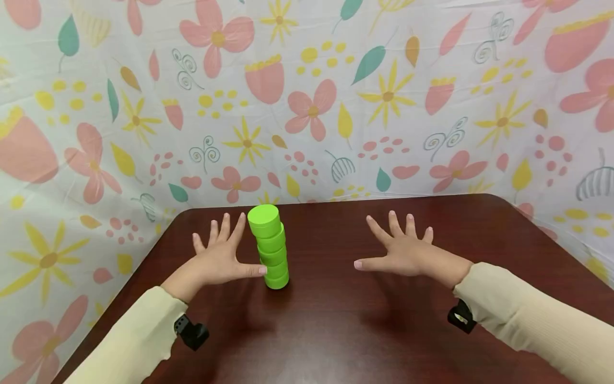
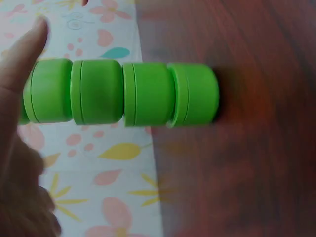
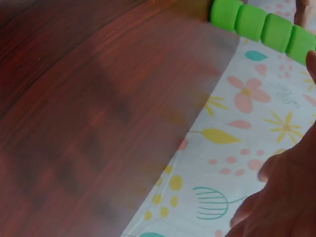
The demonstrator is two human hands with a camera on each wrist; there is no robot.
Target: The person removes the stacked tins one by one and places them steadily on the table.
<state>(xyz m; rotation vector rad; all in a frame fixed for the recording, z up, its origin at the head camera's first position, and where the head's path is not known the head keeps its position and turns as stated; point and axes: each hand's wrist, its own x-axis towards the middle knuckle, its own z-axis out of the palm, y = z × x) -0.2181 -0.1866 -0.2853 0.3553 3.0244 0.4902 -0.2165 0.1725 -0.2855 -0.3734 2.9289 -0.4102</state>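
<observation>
Where the dark wooden tabletop [image 1: 364, 330] meets its far-left area, a stack of green discs [image 1: 271, 247] stands upright, four visible in the left wrist view [image 2: 123, 93], slightly offset from one another so the column leans a little. Nothing braces it; it rests on its bottom disc alone. Left hand [image 1: 218, 258] lies just beside the stack, fingers [image 1: 237, 229] spread straight, thumb tip at or nearly touching the lower discs; contact cannot be confirmed. It grips nothing. Judgement: the splayed pose suits guarding the column against toppling rather than holding it. Right hand [image 1: 403, 250] hovers well apart on the other side, fingers likewise spread and straight, holding nothing. Floral cloth backdrop [image 1: 307, 96] hangs behind and around the tabletop.
</observation>
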